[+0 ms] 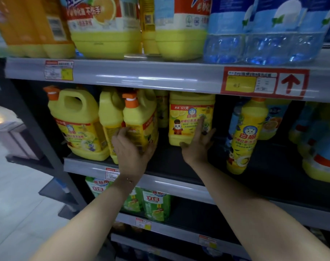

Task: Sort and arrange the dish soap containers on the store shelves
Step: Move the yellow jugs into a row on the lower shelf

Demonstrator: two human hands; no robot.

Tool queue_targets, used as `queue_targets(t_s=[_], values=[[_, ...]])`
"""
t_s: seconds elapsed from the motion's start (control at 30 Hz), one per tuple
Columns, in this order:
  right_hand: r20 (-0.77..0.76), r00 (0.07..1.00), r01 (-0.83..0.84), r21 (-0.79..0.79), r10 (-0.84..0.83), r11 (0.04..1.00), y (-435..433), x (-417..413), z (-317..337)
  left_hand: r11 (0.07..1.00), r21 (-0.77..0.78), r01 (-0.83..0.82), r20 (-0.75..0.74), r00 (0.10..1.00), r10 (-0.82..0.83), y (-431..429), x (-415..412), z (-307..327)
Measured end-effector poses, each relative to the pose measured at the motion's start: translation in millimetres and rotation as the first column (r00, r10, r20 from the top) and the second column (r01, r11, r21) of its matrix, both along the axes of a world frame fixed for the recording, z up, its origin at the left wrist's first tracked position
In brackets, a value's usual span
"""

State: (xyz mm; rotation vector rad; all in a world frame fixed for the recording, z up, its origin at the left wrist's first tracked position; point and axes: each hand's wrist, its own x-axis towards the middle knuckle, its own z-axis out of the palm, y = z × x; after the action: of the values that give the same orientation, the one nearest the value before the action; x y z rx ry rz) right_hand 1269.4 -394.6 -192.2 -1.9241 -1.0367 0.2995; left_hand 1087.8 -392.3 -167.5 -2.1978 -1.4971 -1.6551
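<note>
Grey middle shelf (166,182) carries yellow dish soap. Left hand (130,149) grips the front jug (139,119) at its twelve o'clock, likely squaring it. Right hand (196,146), fingers straight, touches the recessed jug (186,110) at twelve o'clock, probably to draw it forward.

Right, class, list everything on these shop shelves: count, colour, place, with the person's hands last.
orange bottles: about three, orange, upper shelf left.
fruit-label jugs: two, yellow-green, upper shelf middle.
blue bottles: about three, clear blue, upper shelf right.
yellow jugs: two, yellow, middle shelf left end.
held jug: one, yellow, orange cap, beside them.
front-facing jug: one, yellow, middle shelf centre.
tall bottle: one, yellow, middle shelf right.
blue-and-yellow containers: count unclear, middle shelf far right.
green bottles: at least two, green, lower shelf.
arrow tag: one, red and white, upper shelf edge right.
left hand: one, grips the held jug.
right hand: one, straight fingers touch the front-facing jug.
</note>
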Motion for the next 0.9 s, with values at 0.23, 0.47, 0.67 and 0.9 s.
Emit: queue_targets(t_s=[0.23,0.47,0.67,0.9], values=[[0.184,0.965,0.188,0.017,-0.188,0.982,11.6,2.7,1.1,0.998,-0.062,-0.009,0.146,0.989,0.018,-0.1,10.3,-1.6],[0.179,0.942,0.263,0.129,-0.284,0.956,19.8,-3.8,8.2,0.994,-0.105,0.000,0.221,0.975,0.024,-6.5,22.3,-7.2],[-0.088,0.903,-0.401,0.180,0.420,0.898,38.0,-45.4,36.6,0.990,-0.140,0.000,0.266,0.963,0.038,-15.9,30.7,-2.4],[-0.655,0.634,-0.372,0.209,0.412,0.904,69.2,-63.8,74.2,0.967,-0.221,0.127,0.228,0.971,-0.075,-27.3,13.6,-13.5]])
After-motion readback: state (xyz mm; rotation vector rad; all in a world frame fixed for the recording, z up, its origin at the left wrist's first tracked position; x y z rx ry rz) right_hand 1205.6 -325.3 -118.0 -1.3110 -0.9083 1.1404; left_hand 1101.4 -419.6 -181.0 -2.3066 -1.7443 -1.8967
